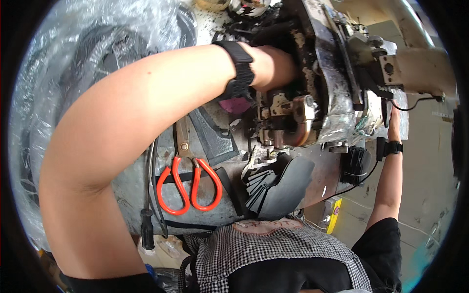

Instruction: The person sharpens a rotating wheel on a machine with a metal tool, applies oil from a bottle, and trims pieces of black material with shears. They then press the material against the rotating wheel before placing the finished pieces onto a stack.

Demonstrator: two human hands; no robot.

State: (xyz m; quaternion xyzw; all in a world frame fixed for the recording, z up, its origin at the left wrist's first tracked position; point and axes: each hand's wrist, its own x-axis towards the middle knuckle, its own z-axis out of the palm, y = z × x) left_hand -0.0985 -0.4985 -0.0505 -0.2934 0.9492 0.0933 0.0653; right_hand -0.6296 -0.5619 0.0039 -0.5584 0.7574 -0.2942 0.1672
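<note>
My left hand (276, 68) reaches in from the left behind the metal body of a worn, dark-stained machine (330, 73). Its fingers are hidden there, so whether it holds anything does not show. On the machine's far right side is my right hand (394, 122), close to a light flat plate (403, 117). Only a narrow strip of that hand is visible, and its fingers are mostly covered by the machine. A fanned stack of dark grey cut pieces (288, 185) lies on the table in front of the machine.
Scissors with red-orange handles (184, 146) and a black-handled screwdriver (147, 229) lie on the worktable (132, 195). A dark grey offcut (212, 136) sits beside the scissors. Clear plastic wrapping (63, 73) fills the left. A tied dark bundle (355, 165) and a cable are at the right.
</note>
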